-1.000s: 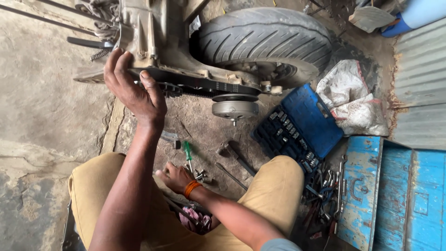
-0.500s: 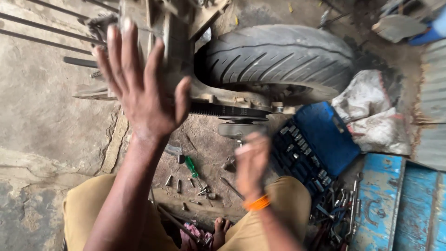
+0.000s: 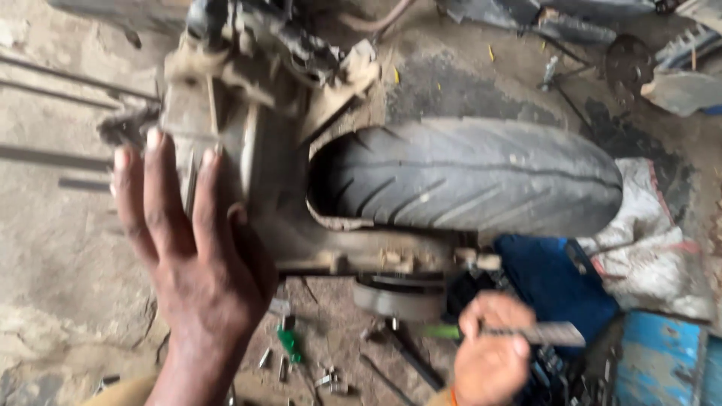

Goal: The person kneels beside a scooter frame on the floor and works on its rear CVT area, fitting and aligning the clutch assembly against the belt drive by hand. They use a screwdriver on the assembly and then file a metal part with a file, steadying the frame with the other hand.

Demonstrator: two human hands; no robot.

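A scooter engine and swingarm unit (image 3: 248, 113) lies on its side on the concrete floor, its rear tyre (image 3: 466, 177) to the right. My left hand (image 3: 192, 256) is raised flat in front of the engine casing, fingers spread, holding nothing. Whether it touches the casing is unclear. Lower right, my right hand (image 3: 489, 353) is closed around a flat metal tool with a green handle (image 3: 526, 332), held level just below the round clutch pulley (image 3: 398, 297).
Small bolts and a green-handled screwdriver (image 3: 289, 344) lie scattered on the floor below the engine. An open blue socket case (image 3: 556, 282) sits right of the pulley, beside a white sack (image 3: 654, 256) and a blue wooden board (image 3: 662, 361). Metal rods (image 3: 60, 158) lie at left.
My right hand rose from the floor near my lap to beside the pulley, now gripping the tool. My left hand left the casing, lifted and spread open. The view moved closer to the engine.
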